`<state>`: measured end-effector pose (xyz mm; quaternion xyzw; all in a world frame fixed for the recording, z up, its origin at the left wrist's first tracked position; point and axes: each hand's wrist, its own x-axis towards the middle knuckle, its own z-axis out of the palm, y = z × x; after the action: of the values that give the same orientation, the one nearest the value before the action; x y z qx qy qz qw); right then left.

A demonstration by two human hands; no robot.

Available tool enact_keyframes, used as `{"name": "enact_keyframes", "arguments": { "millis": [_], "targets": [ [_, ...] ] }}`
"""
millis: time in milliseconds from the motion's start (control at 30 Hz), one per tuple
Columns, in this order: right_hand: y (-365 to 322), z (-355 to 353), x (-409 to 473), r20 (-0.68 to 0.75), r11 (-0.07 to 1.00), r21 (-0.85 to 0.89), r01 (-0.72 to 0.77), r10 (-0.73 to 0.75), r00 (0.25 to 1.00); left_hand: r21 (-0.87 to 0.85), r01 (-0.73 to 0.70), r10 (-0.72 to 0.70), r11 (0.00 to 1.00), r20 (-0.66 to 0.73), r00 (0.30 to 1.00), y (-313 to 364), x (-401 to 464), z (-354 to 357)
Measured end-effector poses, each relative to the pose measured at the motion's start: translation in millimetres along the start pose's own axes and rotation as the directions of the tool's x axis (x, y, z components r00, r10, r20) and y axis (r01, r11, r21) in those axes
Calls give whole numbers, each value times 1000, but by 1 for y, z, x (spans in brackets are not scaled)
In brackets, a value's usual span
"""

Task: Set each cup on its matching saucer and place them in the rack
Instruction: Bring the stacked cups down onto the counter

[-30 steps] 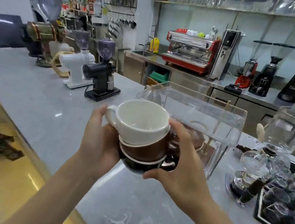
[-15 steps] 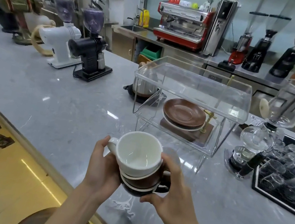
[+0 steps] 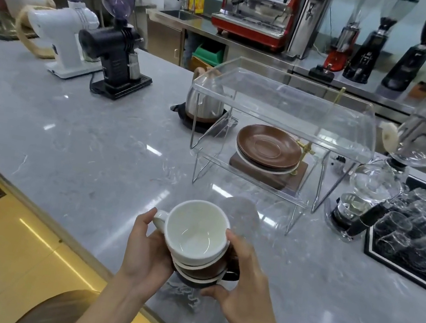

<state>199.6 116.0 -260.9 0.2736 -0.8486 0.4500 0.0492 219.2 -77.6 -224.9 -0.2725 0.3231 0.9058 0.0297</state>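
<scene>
Lowered toward counter (image 3: pixel 96 142) — cup stack (image 3: pixel 199 246) upright, handle pointing left, both hands' fingers gripping it.

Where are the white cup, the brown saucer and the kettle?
white cup (image 3: pixel 195 231): head view, inner bowl.
brown saucer (image 3: pixel 268 144): head view, centre well, inside the rack.
kettle (image 3: pixel 203 105): head view, steel body.
</scene>
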Motion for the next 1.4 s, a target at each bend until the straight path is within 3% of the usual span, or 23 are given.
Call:
{"name": "enact_keyframes", "arguments": {
  "millis": [433, 1400],
  "targets": [
    [14, 9, -6, 3, 995, -25, -94, 94, 996, -40, 29, -29, 999, 14, 999, -10, 18, -14],
    [26, 10, -9, -8, 991, -16, -130, 129, 992, -6, 72, -72, 997, 15, 997, -13, 33, -7]
  ]
}}
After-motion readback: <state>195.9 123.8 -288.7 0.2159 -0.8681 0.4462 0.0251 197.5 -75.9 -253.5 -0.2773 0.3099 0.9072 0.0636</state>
